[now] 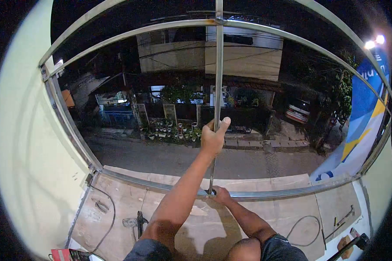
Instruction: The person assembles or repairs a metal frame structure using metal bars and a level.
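An upright metal bar [219, 65] runs down the middle of a metal frame. My left hand [213, 138] is wrapped round this bar about halfway down, thumb pointing up. My right hand [222, 195] is closed low down, at the foot of the bar where it meets the bottom rail [265, 193]. Its fingertips are partly hidden there. A horizontal crossbar [161, 26] meets the bar near the top at a rough, brownish joint.
Pliers [101, 205], a mallet [130, 222] and a black-handled tool [140, 222] lie on the boards at left. A hammer [346, 214] and a looped cable [307, 217] lie at right. Beyond the frame is a drop to a street [178, 154]. A blue banner [361, 113] hangs right.
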Demonstrator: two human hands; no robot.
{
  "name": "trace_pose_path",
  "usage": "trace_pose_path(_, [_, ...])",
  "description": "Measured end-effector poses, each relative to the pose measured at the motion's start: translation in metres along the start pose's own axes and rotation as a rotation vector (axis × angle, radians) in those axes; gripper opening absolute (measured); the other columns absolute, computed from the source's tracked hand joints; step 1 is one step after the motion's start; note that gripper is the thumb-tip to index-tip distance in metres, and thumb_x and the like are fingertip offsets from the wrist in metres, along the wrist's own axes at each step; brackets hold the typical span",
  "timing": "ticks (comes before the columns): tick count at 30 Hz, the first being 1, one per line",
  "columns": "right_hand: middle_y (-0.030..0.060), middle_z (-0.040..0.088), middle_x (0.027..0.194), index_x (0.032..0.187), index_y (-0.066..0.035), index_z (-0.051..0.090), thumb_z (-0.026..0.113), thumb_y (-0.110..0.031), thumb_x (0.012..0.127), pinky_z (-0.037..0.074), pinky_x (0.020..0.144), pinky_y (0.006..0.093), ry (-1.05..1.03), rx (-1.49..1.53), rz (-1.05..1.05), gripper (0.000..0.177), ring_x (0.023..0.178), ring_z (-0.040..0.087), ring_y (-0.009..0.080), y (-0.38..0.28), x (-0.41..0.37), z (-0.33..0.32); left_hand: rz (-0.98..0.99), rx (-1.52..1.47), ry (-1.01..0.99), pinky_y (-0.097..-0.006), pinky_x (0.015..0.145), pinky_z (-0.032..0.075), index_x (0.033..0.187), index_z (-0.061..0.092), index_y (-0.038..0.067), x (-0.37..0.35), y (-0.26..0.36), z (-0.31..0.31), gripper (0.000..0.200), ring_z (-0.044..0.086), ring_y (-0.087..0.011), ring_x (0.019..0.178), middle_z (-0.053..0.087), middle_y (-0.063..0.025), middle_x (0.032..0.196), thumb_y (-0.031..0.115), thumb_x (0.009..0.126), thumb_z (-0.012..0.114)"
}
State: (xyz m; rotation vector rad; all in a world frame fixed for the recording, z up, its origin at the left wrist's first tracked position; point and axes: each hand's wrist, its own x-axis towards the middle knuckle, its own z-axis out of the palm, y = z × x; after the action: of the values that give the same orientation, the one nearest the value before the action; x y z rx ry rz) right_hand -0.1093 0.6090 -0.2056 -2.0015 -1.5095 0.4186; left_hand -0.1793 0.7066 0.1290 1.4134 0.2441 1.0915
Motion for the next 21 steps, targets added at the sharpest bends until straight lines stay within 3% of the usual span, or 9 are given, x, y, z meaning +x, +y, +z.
trace_pose_path(3, [0.0199, 0.064, 0.109, 0.107, -0.005, 0.064, 0.074, -0.052, 0.071, 0.050, 0.087, 0.0465, -0.073, -0.030, 0.036, 0.060, 0.100, 0.062, 0.0395, -0.033, -0.010, -0.027, 0.026, 0.010, 0.003, -0.0278, 0.049, 0.028, 0.066, 0.052, 0.011, -0.004, 0.009, 0.001, 0.045, 0.033, -0.0047, 0.054, 0.038, 0.0087, 0.058, 0.047, 0.086, 0.070])
trace_pose_path(10, [0.0189, 0.064, 0.112, 0.112, -0.006, 0.062, 0.075, -0.049, 0.073, 0.048, 0.090, 0.0465, -0.028, 0.001, 0.024, 0.060, 0.102, 0.062, 0.0383, -0.027, -0.011, -0.023, -0.032, -0.002, -0.006, -0.0279, 0.049, 0.028, 0.066, 0.050, 0.011, -0.004, 0.010, 0.000, 0.044, 0.033, -0.0046, 0.055, 0.038, 0.0086, 0.058, 0.045, 0.087, 0.070])
trace_pose_path(16, [0.0191, 0.066, 0.099, 0.108, -0.008, 0.062, 0.075, -0.048, 0.073, 0.050, 0.081, 0.0463, 0.110, -0.018, -0.062, 0.055, 0.094, 0.064, 0.0371, -0.020, -0.010, -0.014, -0.002, 0.029, 0.002, -0.0283, 0.050, 0.031, 0.067, 0.050, 0.010, -0.006, 0.008, -0.001, 0.045, 0.035, -0.0055, 0.056, 0.040, 0.0075, 0.060, 0.045, 0.087, 0.070])
trace_pose_path(18, [0.0179, 0.065, 0.112, 0.122, -0.011, 0.059, 0.075, -0.050, 0.072, 0.050, 0.089, 0.0453, -0.094, -0.052, 0.131, 0.065, 0.101, 0.063, 0.0381, -0.032, -0.009, -0.024, 0.052, 0.088, -0.006, -0.0291, 0.052, 0.035, 0.072, 0.055, 0.009, -0.006, 0.009, -0.002, 0.042, 0.039, -0.0075, 0.057, 0.044, 0.0055, 0.061, 0.046, 0.086, 0.070])
trace_pose_path(21, [0.0166, 0.066, 0.112, 0.120, -0.011, 0.059, 0.074, -0.048, 0.072, 0.050, 0.089, 0.0455, -0.078, -0.079, 0.151, 0.063, 0.100, 0.063, 0.0374, -0.036, -0.009, -0.023, 0.075, 0.148, 0.077, -0.0301, 0.056, 0.040, 0.078, 0.061, 0.006, -0.010, 0.015, 0.004, 0.042, 0.045, -0.0094, 0.060, 0.052, 0.0024, 0.063, 0.047, 0.084, 0.071])
